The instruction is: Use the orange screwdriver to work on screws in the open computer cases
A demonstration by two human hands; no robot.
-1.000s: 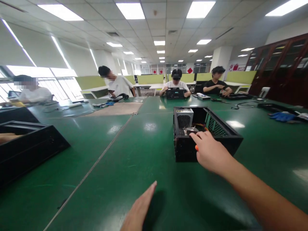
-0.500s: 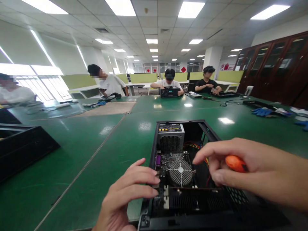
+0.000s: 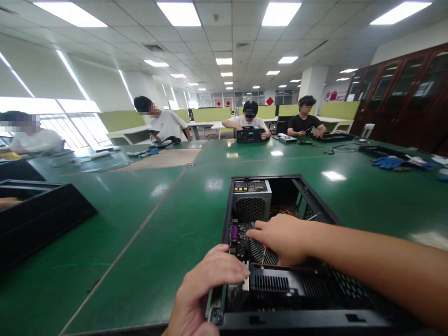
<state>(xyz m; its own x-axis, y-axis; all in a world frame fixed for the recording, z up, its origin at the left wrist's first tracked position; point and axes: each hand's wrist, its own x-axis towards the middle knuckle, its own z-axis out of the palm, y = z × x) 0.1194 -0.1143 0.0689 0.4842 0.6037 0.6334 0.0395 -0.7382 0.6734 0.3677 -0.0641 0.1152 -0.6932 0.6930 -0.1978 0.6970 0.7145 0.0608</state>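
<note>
An open black computer case (image 3: 317, 205) lies on the green table (image 3: 168, 224) right in front of me. Inside are a grey power supply (image 3: 252, 198) at the far end and a round finned heatsink (image 3: 261, 254) on the board. My right hand (image 3: 283, 238) reaches into the case and rests over the heatsink, fingers closed round an orange-handled screwdriver (image 3: 266, 246), of which only a sliver of orange shows. My left hand (image 3: 206, 289) curls over the case's near left edge, its fingertips touching the white connectors there.
Another black case (image 3: 38, 214) sits at the left edge of the table. Several people sit at the far side, one behind a small black case (image 3: 249, 134). Blue gloves (image 3: 387, 162) and cables lie at the right. Dark wooden cabinets (image 3: 402, 102) line the right wall.
The case went from far on the table to close in front of me. My right hand dropped into it over the heatsink, hiding most of the screwdriver. My left hand moved onto the near left edge.
</note>
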